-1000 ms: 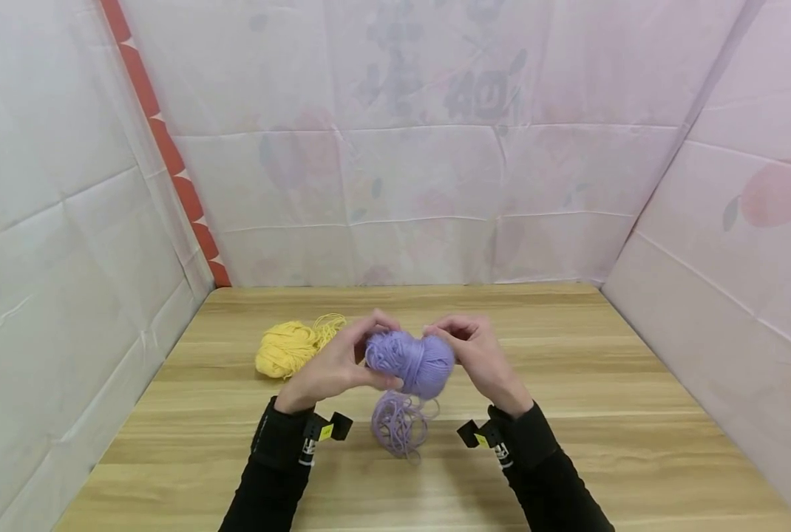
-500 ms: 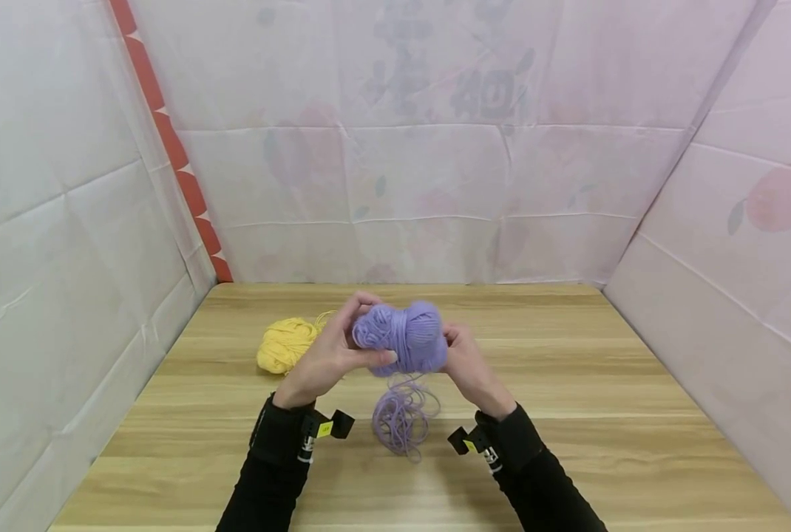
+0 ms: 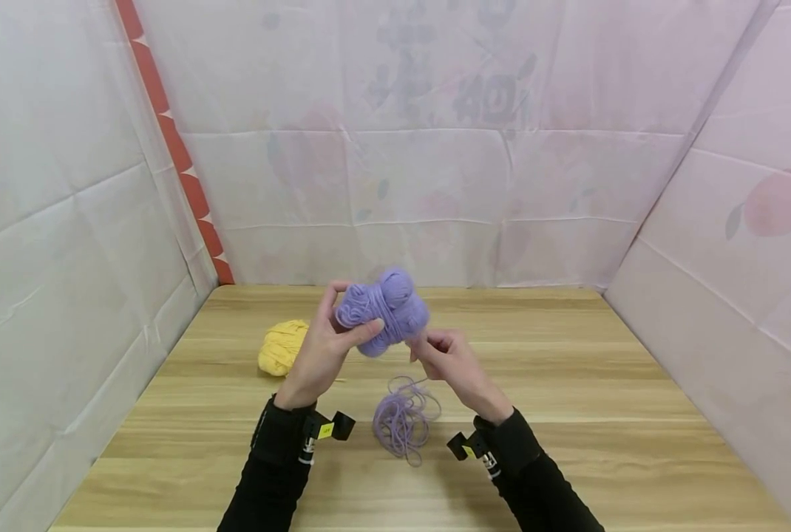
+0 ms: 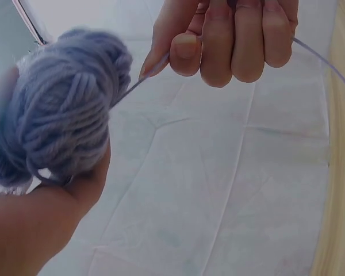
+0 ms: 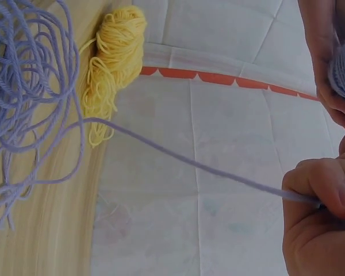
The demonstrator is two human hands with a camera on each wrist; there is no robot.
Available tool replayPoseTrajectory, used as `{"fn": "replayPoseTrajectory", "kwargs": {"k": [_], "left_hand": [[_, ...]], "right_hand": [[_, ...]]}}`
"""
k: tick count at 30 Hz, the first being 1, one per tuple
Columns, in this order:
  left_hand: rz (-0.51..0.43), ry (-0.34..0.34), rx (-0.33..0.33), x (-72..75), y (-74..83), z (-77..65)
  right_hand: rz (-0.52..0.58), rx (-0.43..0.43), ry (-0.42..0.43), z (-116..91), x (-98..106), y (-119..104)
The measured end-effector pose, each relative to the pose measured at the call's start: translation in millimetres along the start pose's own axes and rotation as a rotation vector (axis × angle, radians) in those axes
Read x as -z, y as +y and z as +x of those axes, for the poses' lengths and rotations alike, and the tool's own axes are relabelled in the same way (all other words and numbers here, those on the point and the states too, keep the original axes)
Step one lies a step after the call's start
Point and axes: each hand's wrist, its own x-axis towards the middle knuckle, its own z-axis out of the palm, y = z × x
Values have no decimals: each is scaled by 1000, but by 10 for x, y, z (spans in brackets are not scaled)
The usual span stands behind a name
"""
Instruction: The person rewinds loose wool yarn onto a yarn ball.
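My left hand (image 3: 318,355) grips a purple ball of yarn (image 3: 385,310) above the table, thumb on its near side. Wraps of yarn cross the ball's waist. To its right, my right hand (image 3: 455,366) pinches a strand of the purple yarn (image 4: 139,81), which runs taut from the ball and passes under the curled fingers (image 4: 215,63). In the right wrist view that strand (image 5: 184,158) trails from the hand down to a loose tangle of purple yarn (image 3: 402,421). The tangle lies on the table below both hands.
A yellow skein of yarn (image 3: 281,347) lies on the wooden table (image 3: 568,414), left of my left hand, partly hidden by it in the head view. Pale sheets (image 3: 435,177) hang behind and at both sides of the table.
The purple ball has risen, moved left and turned in my left hand. My right hand has come from the ball's upper right side to its lower right, drawing the strand along.
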Motion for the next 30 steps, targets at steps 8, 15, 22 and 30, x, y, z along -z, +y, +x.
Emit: {"fn": "replayPoseTrajectory", "kwargs": {"k": [8, 15, 22, 30], "left_hand": [[-82, 139, -87, 5, -16, 38], [-89, 234, -121, 10, -40, 58], [29, 286, -119, 5, -74, 65], [246, 249, -132, -37, -126, 92]], "right_hand": [[-27, 15, -10, 1, -1, -4], [-49, 5, -29, -12, -5, -33], [-112, 27, -30, -54, -11, -102], [-164, 37, 6, -86, 29, -184]]}}
